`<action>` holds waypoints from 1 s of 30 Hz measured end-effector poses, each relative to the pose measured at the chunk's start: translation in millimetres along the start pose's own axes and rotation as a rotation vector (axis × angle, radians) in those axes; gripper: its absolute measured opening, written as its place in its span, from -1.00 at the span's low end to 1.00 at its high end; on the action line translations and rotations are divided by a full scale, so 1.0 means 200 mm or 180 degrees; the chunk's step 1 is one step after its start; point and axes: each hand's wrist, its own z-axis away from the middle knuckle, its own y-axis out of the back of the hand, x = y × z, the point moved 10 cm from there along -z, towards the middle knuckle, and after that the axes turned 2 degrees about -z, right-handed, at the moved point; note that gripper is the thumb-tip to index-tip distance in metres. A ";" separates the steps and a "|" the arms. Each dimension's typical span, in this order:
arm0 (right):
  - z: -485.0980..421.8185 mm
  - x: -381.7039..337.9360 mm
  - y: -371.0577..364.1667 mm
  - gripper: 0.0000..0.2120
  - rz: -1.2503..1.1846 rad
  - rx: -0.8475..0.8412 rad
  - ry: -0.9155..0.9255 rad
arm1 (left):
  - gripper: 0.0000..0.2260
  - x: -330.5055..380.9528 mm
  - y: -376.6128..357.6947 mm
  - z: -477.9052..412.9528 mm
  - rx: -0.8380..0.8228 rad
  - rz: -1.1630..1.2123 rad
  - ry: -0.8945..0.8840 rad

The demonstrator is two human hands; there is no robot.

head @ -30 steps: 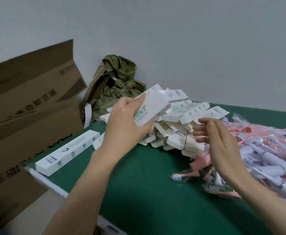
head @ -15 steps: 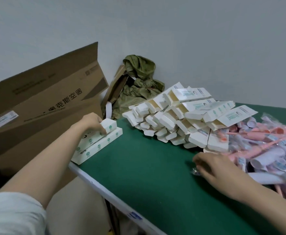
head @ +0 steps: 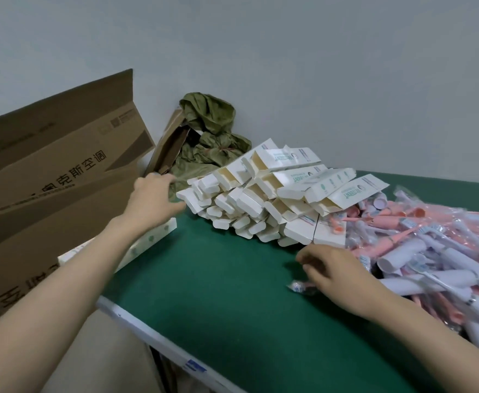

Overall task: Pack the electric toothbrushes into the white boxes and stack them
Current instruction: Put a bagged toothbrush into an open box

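1. My left hand (head: pixel 153 201) hangs just left of the heap of open white boxes (head: pixel 275 199). Its fingers are loose and reach toward the heap with nothing in them.
2. Under that hand, left of the heap at the edge of the green table (head: pixel 232 307), lie the closed boxes (head: pixel 150 239), one on top of another.
3. My right hand (head: pixel 336 275) rests on the table just in front of the heap. Its fingers are curled over a wrapped toothbrush (head: pixel 299 287), whose bristle end sticks out to the left.
4. The pile of toothbrushes (head: pixel 436 251), pink and white in clear wrappers, lies right of the heap and touches it.
5. A crumpled green bag (head: pixel 207 131) sits behind the heap against the wall.
6. A brown carton (head: pixel 51 177) stands far left of the heap, off the table.
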 end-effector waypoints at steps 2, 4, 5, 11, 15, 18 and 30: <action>0.00 0.01 0.01 -0.83 -0.0094 0.0007 -0.0041 | -0.60 0.35 0.14 0.10 0.0563 0.1026 -0.0840; 0.00 0.03 0.04 -0.84 -0.0238 0.0051 -0.0152 | -0.58 0.65 0.19 0.20 0.0659 0.1512 -0.1443; 0.00 0.04 0.06 -0.86 -0.0318 0.0084 -0.0221 | -0.52 0.78 0.17 0.22 0.0597 0.1488 -0.1628; 0.01 0.10 0.12 -0.88 -0.0546 -0.0021 -0.0488 | -0.43 1.15 -0.12 0.21 0.0264 0.0806 -0.1991; -0.01 0.16 0.21 -0.89 -0.0633 -0.0008 -0.0553 | -0.64 1.18 -0.13 0.26 0.0704 0.1090 -0.2049; 0.02 0.25 0.29 -0.81 -0.1403 0.0068 -0.0979 | -0.75 1.18 0.04 0.39 0.1663 0.1478 -0.2503; 0.08 0.36 0.52 -0.78 -0.4442 0.1719 -0.1487 | -0.56 1.22 0.18 0.75 0.2712 0.1857 -0.3505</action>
